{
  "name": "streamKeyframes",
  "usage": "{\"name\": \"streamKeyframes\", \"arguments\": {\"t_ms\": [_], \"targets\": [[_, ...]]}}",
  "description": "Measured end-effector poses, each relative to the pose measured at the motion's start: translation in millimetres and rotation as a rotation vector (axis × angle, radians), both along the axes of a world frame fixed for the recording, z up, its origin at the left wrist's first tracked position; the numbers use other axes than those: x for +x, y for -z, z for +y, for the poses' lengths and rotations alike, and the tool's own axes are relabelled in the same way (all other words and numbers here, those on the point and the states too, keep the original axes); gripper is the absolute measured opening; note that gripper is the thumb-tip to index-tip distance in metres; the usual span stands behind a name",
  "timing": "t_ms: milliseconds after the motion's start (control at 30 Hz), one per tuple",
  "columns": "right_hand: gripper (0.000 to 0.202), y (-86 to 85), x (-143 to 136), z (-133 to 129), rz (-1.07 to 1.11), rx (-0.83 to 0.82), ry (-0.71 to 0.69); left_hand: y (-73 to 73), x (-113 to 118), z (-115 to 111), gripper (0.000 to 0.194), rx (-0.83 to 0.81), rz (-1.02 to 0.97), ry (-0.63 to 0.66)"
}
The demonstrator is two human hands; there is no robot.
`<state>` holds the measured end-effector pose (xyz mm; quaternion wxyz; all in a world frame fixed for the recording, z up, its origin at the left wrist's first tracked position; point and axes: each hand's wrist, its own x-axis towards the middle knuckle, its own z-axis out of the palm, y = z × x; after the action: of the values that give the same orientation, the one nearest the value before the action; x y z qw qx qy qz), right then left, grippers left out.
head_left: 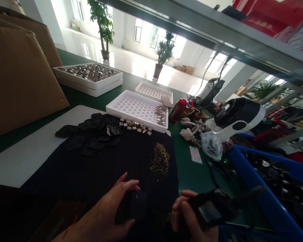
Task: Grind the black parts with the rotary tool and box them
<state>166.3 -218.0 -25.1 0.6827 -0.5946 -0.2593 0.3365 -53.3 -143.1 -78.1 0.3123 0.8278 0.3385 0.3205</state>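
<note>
My left hand (113, 205) is low in the middle, its thumb and fingers spread apart. Just to its right, a dark flat part (138, 203) lies on the black cloth (131, 161); in the gloom I cannot tell whether the fingertips touch it. My right hand (189, 215) is closed around a black hand-held tool (212, 206) with a small grey panel, its dark end pointing right. Beyond the hands is a heap of tiny brass-coloured screws (160, 161). Several black plates (93, 134) are piled at the left of the cloth, beside a row of shiny metal parts (136, 126).
A white grid tray (131, 104) holds some metal parts, and stacked trays (88, 88) stand behind left. Cardboard (20, 74) rises at far left. Rightward are a red bottle (178, 109), gloves (192, 127), a fan (238, 116) and a blue bin (265, 195). A shelf (217, 33) crosses overhead.
</note>
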Motion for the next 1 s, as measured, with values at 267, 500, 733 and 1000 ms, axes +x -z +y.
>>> {"name": "streamKeyframes", "arguments": {"t_ms": [267, 500, 733, 1000], "targets": [[0.022, -41.2, 6.3, 47.8, 0.045, 0.379, 0.259, 5.3, 3.4, -0.8, 0.093, 0.080, -0.013, -0.063], [0.017, -56.4, 13.9, 43.4, 0.081, 0.411, 0.216, 7.5, 1.3, 0.5, 0.086, 0.092, -0.011, -0.068], [0.009, -54.9, 5.7, 51.7, -0.039, 0.486, 0.344, 20.1, 3.2, -2.2, 0.083, 0.058, -0.048, -0.076], [0.013, -34.0, -7.5, 64.5, -0.069, 0.485, 0.341, 8.4, 4.1, 1.0, 0.085, 0.102, -0.031, -0.094]]}}
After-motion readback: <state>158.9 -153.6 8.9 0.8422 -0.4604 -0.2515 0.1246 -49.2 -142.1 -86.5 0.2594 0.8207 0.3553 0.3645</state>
